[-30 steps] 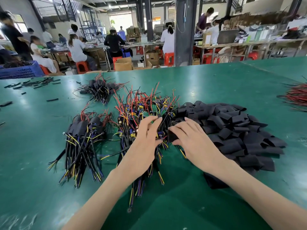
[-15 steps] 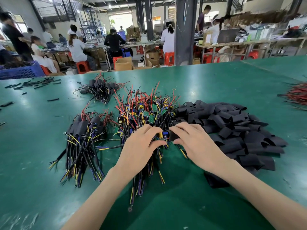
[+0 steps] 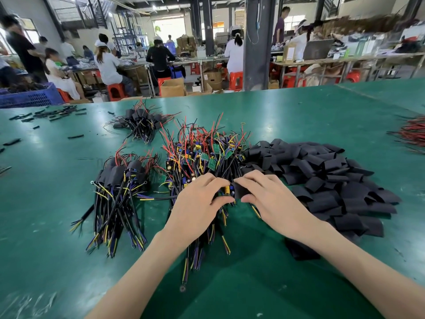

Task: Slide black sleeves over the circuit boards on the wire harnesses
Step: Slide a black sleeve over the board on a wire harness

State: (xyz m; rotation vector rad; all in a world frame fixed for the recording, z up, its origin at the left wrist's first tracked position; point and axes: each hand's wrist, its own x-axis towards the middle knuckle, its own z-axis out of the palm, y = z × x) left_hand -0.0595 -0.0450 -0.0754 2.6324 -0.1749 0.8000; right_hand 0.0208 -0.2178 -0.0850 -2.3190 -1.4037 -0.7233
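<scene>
Head view: the left hand [image 3: 202,201] pinches one circuit board [image 3: 226,190] between thumb and curled fingers. Its free end points at the black sleeve [image 3: 240,191], which the right hand [image 3: 269,199] grips with the mouth right against the board, apparently to start it sliding on. The layout seems meant for short reaches: the pile of bare harnesses [image 3: 202,155] lies under the hands, the heap of loose sleeves [image 3: 322,180] just to the right, and the sleeved bundle [image 3: 119,180] apart at left on the green table [image 3: 299,111].
</scene>
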